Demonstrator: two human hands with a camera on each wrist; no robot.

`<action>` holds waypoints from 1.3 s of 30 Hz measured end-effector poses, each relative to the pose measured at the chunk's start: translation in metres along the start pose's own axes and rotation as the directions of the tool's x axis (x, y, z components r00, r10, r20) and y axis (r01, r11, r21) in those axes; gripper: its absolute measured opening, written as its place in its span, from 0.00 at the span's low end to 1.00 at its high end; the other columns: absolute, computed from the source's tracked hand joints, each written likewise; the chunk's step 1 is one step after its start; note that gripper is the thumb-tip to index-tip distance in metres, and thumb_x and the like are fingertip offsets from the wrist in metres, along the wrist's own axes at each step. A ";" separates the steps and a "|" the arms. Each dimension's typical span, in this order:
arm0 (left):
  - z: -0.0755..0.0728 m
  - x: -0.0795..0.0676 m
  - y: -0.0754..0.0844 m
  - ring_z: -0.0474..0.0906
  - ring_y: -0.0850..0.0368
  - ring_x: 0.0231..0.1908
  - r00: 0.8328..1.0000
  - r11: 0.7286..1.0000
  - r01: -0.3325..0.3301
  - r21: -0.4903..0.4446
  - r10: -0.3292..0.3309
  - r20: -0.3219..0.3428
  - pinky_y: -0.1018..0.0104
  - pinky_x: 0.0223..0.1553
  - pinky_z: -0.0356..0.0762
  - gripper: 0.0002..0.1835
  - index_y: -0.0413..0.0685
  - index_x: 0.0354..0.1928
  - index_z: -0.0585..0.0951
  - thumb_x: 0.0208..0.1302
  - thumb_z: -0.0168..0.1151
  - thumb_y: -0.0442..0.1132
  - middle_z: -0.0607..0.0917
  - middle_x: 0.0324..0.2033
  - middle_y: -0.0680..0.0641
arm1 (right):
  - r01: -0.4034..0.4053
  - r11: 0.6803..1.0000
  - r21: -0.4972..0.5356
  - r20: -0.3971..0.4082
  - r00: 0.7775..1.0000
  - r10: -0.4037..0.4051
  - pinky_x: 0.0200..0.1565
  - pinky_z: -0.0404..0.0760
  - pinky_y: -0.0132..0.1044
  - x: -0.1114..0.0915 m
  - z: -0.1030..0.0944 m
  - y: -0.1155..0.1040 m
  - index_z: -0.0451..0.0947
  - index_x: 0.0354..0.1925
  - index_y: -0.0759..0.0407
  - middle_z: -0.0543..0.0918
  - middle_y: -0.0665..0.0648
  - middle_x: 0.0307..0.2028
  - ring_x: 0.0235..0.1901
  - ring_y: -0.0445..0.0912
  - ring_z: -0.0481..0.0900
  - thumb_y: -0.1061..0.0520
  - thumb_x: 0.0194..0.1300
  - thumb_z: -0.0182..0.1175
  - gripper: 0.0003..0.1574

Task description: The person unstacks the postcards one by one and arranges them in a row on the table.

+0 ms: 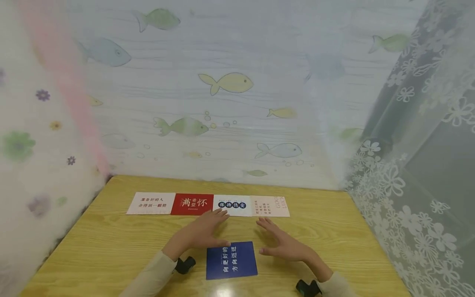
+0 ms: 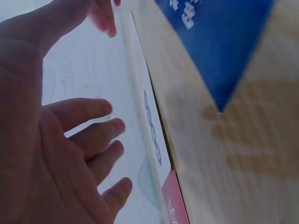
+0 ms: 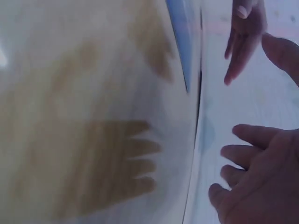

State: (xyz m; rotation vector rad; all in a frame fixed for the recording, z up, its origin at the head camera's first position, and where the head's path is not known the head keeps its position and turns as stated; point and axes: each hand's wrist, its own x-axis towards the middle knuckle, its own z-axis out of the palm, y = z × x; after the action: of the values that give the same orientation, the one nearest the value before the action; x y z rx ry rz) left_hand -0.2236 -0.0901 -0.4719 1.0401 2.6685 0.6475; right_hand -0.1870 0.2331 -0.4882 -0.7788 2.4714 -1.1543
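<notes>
A blue card (image 1: 231, 260) with white characters lies on the wooden table, between and slightly nearer than the two hands. My left hand (image 1: 202, 231) hovers at its upper left, fingers extended and holding nothing; in the head view the fingertips overlap the lower edge of the white card with dark blue dots (image 1: 232, 205). To the right of the blue card, my right hand (image 1: 283, 244) is held above the table with fingers spread and nothing in them. In both wrist views the fingers are loosely extended, and the hands' shadows fall on the wood.
Across the table's back lies a row of cards: a pale card (image 1: 151, 203) at left, a red card (image 1: 191, 204), the dotted white one, and a pale pink card (image 1: 271, 206) at right. Fish-patterned curtain (image 1: 230, 123) stands behind the table (image 1: 326, 231), with lace fabric (image 1: 393, 181) at right.
</notes>
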 end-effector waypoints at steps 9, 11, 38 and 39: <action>0.018 -0.051 0.005 0.59 0.39 0.76 0.999 0.998 0.042 0.056 -0.043 0.020 0.40 0.76 0.55 0.57 0.39 0.71 0.71 0.48 0.73 0.71 0.69 0.73 0.40 | 0.024 0.972 -0.233 0.158 0.987 0.013 0.75 0.48 0.66 -0.010 0.033 -0.015 0.49 0.80 0.63 0.47 0.65 0.80 0.79 0.65 0.41 0.36 0.55 0.74 0.70; 0.021 -0.057 0.007 0.60 0.39 0.75 0.998 0.996 0.049 0.077 -0.051 0.022 0.40 0.75 0.56 0.58 0.38 0.71 0.72 0.45 0.75 0.71 0.70 0.73 0.40 | 0.040 0.960 -0.278 0.158 0.987 0.005 0.74 0.50 0.66 -0.012 0.035 -0.016 0.49 0.80 0.64 0.48 0.65 0.80 0.79 0.65 0.43 0.35 0.55 0.74 0.71; 0.039 -0.078 -0.010 0.50 0.37 0.78 0.992 0.980 0.097 -0.173 -0.109 -0.064 0.36 0.75 0.51 0.53 0.49 0.66 0.76 0.38 0.80 0.69 0.60 0.78 0.41 | 0.029 0.981 -0.192 0.119 0.993 -0.006 0.73 0.42 0.71 -0.024 0.044 -0.021 0.52 0.79 0.62 0.48 0.67 0.80 0.79 0.66 0.42 0.38 0.62 0.70 0.61; 0.040 -0.079 -0.011 0.49 0.37 0.78 0.992 0.977 0.092 -0.194 -0.108 -0.069 0.34 0.74 0.51 0.53 0.49 0.66 0.76 0.38 0.80 0.69 0.60 0.78 0.42 | 0.026 0.984 -0.174 0.121 0.993 -0.005 0.72 0.41 0.72 -0.024 0.044 -0.021 0.52 0.79 0.62 0.47 0.67 0.80 0.79 0.66 0.41 0.39 0.62 0.70 0.61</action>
State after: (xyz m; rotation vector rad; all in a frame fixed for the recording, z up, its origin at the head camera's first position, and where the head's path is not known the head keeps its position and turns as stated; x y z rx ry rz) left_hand -0.1591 -0.1383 -0.5099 0.8402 2.6403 0.9205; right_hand -0.1393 0.2095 -0.4991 -0.8896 2.4934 -0.8755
